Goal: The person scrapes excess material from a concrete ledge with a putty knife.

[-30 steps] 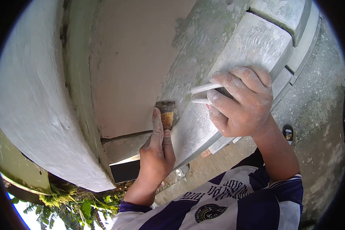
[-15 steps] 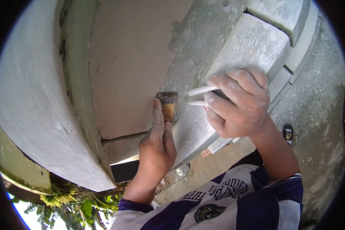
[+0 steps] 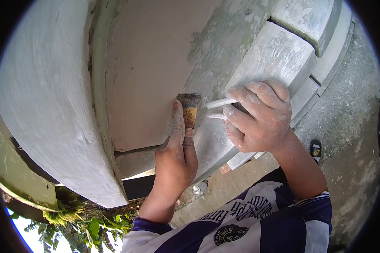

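My left hand [image 3: 176,154] grips a small scraper [image 3: 188,110] with a dark, rust-yellow blade, its fingers stretched along the tool. The blade lies at the edge of a smooth pinkish-grey wall panel [image 3: 147,76], where rough greenish plaster [image 3: 219,46] begins. Just to the right, my right hand [image 3: 259,116], dusty with white powder, is closed round an object with two pale prongs [image 3: 221,103] that point toward the scraper. The rest of that object is hidden in the fingers.
Pale blocks [image 3: 278,50] form a stepped edge at the right. A curved grey ledge [image 3: 50,105] spans the left. Below are a concrete floor [image 3: 346,168], a foot in a sandal [image 3: 316,149], a white container [image 3: 199,188] and green plants [image 3: 93,227].
My left hand and the scraper have shifted slightly right and up in view. My right hand has moved slightly left, nearer the scraper. The view of the wall has shifted a little.
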The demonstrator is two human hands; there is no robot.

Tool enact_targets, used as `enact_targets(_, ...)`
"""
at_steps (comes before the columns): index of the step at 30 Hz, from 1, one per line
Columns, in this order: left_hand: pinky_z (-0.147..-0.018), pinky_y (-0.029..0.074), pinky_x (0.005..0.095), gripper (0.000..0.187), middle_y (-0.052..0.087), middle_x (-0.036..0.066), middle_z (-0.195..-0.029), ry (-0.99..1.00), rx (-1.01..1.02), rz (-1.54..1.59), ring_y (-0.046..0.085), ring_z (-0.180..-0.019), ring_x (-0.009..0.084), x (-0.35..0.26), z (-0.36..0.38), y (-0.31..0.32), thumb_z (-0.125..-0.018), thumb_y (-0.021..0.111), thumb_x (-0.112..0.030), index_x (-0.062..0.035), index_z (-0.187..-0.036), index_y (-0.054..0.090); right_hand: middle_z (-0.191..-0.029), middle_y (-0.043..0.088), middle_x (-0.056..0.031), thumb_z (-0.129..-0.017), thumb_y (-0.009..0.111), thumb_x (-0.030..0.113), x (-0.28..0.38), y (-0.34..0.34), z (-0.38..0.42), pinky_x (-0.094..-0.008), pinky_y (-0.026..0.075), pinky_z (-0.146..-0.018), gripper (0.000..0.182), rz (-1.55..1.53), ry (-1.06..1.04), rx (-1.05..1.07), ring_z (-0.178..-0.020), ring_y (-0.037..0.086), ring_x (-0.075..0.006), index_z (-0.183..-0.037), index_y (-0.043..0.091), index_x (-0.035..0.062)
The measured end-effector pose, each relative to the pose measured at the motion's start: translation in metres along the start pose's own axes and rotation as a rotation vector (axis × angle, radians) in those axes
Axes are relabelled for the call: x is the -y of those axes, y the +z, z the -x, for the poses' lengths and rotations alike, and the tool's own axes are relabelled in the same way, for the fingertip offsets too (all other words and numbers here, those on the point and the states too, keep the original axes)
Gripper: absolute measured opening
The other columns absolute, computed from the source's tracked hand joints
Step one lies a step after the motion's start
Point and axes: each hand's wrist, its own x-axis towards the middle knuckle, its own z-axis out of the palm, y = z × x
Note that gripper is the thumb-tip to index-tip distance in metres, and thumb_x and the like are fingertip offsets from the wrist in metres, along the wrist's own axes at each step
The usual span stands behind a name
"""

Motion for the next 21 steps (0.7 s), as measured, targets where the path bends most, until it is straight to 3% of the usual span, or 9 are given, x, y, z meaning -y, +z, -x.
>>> enact_targets(1, -0.083, 0.06, 0.0457, 0.068, 0.07, 0.036, -0.111, -0.004, -0.008, 0.006, 0.072, -0.101, 0.051, 0.003, 0.002, 0.002, -0.101, 0.057, -0.001, -0.0046, -0.164, 0.032, -0.101, 0.073, -0.0051, -0.073, 0.069, 0.024, 0.001, 0.001, 0.0, -0.042, 0.046, -0.09, 0.01, -0.006, 0.001, -0.006, -0.093, 0.063, -0.021, -0.077, 0.067, 0.0151)
enact_targets(4, -0.077, 0.057, 0.0364, 0.055, 0.072, 0.028, -0.117, -0.03, -0.037, 0.001, 0.07, -0.078, 0.0281, 0.001, 0.003, 0.003, -0.104, 0.054, -0.001, -0.001, -0.158, 0.044, -0.101, 0.073, -0.0056, -0.072, 0.069, 0.024, -0.002, 0.0, -0.001, -0.0418, 0.046, -0.089, 0.011, -0.01, -0.006, -0.03, -0.092, 0.063, -0.021, -0.075, 0.066, 0.0142)
enact_targets(7, -0.091, 0.059, 0.0449, 0.067, 0.065, 0.037, -0.128, 0.344, -0.19, -0.217, 0.069, -0.114, 0.0497, 0.002, -0.021, 0.005, -0.101, 0.058, 0.0, -0.0041, -0.164, 0.034, -0.102, 0.073, -0.0061, -0.073, 0.069, 0.024, -0.001, 0.0, -0.001, -0.0418, 0.047, -0.088, 0.011, -0.026, -0.002, -0.021, -0.092, 0.063, -0.0214, -0.076, 0.066, 0.0141)
enact_targets(10, -0.099, 0.055, 0.0458, 0.066, 0.058, 0.038, -0.138, 0.251, -0.132, -0.128, 0.064, -0.124, 0.0507, -0.004, -0.019, 0.003, -0.101, 0.057, 0.0, -0.0029, -0.163, 0.036, -0.101, 0.073, -0.0052, -0.074, 0.069, 0.025, -0.001, 0.0, 0.0, -0.0424, 0.046, -0.09, 0.01, -0.038, 0.005, 0.0, -0.095, 0.064, -0.0216, -0.08, 0.069, 0.0161)
enact_targets(12, -0.102, 0.053, 0.047, 0.065, 0.057, 0.038, -0.14, -0.027, -0.023, 0.07, 0.061, -0.127, 0.0518, -0.009, -0.003, 0.0, -0.101, 0.057, 0.001, -0.0028, -0.162, 0.037, -0.101, 0.073, -0.0045, -0.076, 0.069, 0.026, -0.002, 0.001, 0.002, -0.0426, 0.045, -0.09, 0.011, -0.041, 0.006, -0.006, -0.096, 0.064, -0.0217, -0.082, 0.07, 0.017)
enact_targets(14, -0.104, 0.052, 0.0478, 0.065, 0.058, 0.038, -0.139, -0.123, 0.026, 0.121, 0.06, -0.128, 0.0523, -0.011, -0.003, 0.0, -0.1, 0.057, 0.001, -0.0028, -0.162, 0.037, -0.1, 0.073, -0.0043, -0.076, 0.069, 0.026, -0.003, 0.002, 0.003, -0.0424, 0.045, -0.09, 0.011, -0.044, 0.006, -0.03, -0.096, 0.064, -0.0217, -0.081, 0.07, 0.0167)
enact_targets(19, -0.103, 0.052, 0.049, 0.067, 0.058, 0.038, -0.138, 0.108, -0.042, -0.014, 0.06, -0.127, 0.0525, -0.026, -0.03, 0.001, -0.099, 0.057, 0.002, -0.0027, -0.162, 0.036, -0.101, 0.074, -0.0067, -0.073, 0.069, 0.025, 0.0, 0.0, -0.003, -0.0411, 0.047, -0.087, 0.011, -0.064, 0.003, -0.021, -0.092, 0.064, -0.0216, -0.075, 0.068, 0.014)
enact_targets(21, -0.102, 0.053, 0.0491, 0.067, 0.059, 0.038, -0.137, 0.072, -0.039, -0.003, 0.061, -0.125, 0.0528, -0.025, -0.026, 0.001, -0.099, 0.058, 0.001, -0.003, -0.162, 0.036, -0.1, 0.074, -0.0068, -0.073, 0.07, 0.025, -0.002, 0.0, -0.002, -0.0413, 0.046, -0.087, 0.011, -0.05, -0.003, -0.023, -0.092, 0.064, -0.0215, -0.076, 0.068, 0.014)
